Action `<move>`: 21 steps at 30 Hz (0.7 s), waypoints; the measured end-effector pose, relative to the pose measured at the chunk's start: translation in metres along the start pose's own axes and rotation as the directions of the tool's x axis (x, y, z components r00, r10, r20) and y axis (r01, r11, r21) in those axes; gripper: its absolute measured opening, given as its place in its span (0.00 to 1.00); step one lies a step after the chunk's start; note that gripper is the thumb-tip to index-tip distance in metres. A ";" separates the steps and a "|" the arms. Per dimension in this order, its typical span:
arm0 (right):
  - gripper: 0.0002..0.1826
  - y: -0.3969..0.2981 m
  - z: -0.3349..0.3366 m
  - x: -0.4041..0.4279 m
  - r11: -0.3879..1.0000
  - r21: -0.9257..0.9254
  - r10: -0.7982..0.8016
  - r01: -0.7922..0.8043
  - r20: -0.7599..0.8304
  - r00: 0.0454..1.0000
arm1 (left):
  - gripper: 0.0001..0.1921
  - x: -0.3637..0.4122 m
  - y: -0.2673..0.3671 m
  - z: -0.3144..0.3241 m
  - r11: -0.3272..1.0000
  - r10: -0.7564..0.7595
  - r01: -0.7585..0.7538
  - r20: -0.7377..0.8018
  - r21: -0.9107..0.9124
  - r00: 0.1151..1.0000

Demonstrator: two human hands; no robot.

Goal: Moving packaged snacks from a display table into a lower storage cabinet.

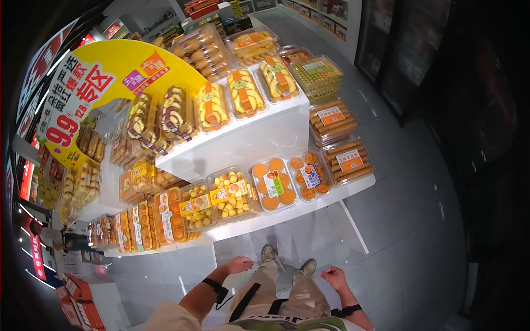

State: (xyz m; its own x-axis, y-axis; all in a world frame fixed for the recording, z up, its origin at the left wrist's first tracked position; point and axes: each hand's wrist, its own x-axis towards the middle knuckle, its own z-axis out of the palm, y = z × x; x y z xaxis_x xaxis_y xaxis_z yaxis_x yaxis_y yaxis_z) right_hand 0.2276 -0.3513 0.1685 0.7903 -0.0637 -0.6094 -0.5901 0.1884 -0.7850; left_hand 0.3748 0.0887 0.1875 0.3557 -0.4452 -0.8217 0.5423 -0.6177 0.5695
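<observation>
My left hand point(240, 265) hangs loosely above the tiled floor, in front of the white display table point(232, 227), fingers curled, touching nothing. To the right, my right hand point(332, 277) is held low with loosely bent fingers and nothing seen in it. Nearest beyond them, on the table's lower level, lie a clear box of small yellow cakes point(230, 207), a box of round orange cakes point(269, 202), a box of browned tarts point(308, 192) and boxes of rolled pastries point(350, 173). Boxed sliced cream cakes point(244, 93) line the raised white shelf point(248, 145).
A large yellow printed sign point(107, 62) rises at the table's left. Red boxes point(78, 304) lie at the lower left, by a white stand. Another person point(70, 240) is at the far left. Dark glass-door cabinets point(385, 49) line the right side. A slanted white table leg point(354, 227) reaches the floor.
</observation>
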 end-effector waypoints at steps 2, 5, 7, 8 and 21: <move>0.07 -0.055 0.009 0.003 0.998 -0.056 0.042 -0.041 0.016 0.999 | 0.20 -0.042 0.022 0.005 0.995 0.095 -0.097 -0.119 -0.011 0.988; 0.10 -0.120 0.030 0.013 0.987 -0.135 0.093 -0.086 0.046 0.995 | 0.19 -0.087 0.052 0.006 0.987 0.118 -0.144 -0.285 -0.072 0.951; 0.12 -0.157 0.050 0.019 0.978 -0.194 0.086 -0.070 0.074 0.994 | 0.18 -0.109 0.065 0.004 0.964 0.142 -0.211 -0.357 -0.162 0.923; 0.13 -0.175 0.063 0.021 0.977 -0.207 0.070 -0.051 0.085 0.994 | 0.18 -0.115 0.071 0.000 0.941 0.144 -0.252 -0.409 -0.225 0.901; 0.21 -0.416 0.353 0.111 0.954 0.186 -0.278 0.234 0.266 0.923 | 0.19 -0.179 0.159 -0.136 0.585 0.459 -0.675 -0.503 -0.450 0.733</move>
State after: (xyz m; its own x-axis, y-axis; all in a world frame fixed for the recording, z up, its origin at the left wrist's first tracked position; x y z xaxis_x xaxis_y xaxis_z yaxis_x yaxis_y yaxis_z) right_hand 0.6188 -0.0910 0.4673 0.9375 0.1496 -0.3143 -0.3475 0.3475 -0.8709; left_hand 0.5006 0.1589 0.4223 0.8921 -0.2839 -0.3515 0.4194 0.2306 0.8780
